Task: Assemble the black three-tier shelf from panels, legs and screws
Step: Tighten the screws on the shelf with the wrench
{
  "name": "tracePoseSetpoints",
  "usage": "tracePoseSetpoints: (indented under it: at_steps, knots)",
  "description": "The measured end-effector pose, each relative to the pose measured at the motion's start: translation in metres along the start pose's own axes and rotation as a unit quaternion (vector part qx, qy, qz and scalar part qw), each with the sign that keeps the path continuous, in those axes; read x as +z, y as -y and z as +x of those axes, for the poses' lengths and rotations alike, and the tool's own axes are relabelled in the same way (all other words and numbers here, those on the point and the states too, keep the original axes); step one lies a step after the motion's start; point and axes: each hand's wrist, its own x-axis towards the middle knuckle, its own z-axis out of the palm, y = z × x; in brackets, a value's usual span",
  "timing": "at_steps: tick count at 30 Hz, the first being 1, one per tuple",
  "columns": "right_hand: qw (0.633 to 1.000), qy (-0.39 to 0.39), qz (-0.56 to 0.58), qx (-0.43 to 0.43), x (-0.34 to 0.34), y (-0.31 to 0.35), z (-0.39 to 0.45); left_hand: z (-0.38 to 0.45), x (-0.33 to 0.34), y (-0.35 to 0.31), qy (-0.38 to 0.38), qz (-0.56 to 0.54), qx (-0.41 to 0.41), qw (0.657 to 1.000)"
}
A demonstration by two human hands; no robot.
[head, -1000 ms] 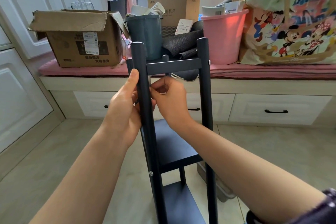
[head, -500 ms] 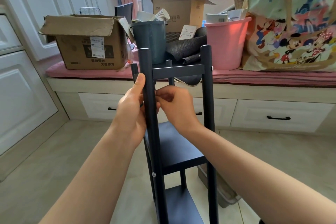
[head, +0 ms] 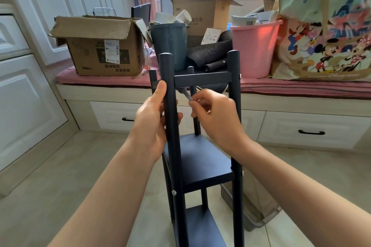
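Shelf: the black three-tier shelf (head: 197, 158) stands upright on the floor at frame centre, all three panels in place between the legs.
Left hand: your left hand (head: 152, 118) grips the near-left leg (head: 170, 118) just under the top panel (head: 202, 78), thumb up along it, fingers wrapped behind.
Right hand: your right hand (head: 215, 114) pinches a small pale tool (head: 185, 95), likely a hex key, its tip up under the top panel.
Change: a second ago your right fingers were pressed against the leg; now they have drawn right and the tool shows.
Meaning: you appear to be tightening the top-left joint, a late step.
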Motion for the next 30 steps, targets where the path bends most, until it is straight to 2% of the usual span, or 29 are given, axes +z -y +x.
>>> tracePoseSetpoints:
  at_steps: [8,15,22,30]
  knots:
    - [0.996,-0.036,-0.047,-0.067,0.0,0.007,0.001,0.001,0.0,0.001,0.001,-0.007,0.001,1.0]
    - [1.0,-0.014,0.009,-0.016,0.007,0.004,0.006,0.003,0.0,0.001,0.005,-0.009,0.002,1.0]
    - [1.0,0.019,-0.016,-0.015,0.007,0.005,0.01,0.004,0.0,0.001,0.012,-0.014,0.005,1.0]
    - [1.0,-0.003,-0.02,-0.013,0.009,0.002,0.014,0.005,-0.001,0.002,0.013,-0.017,0.007,1.0]
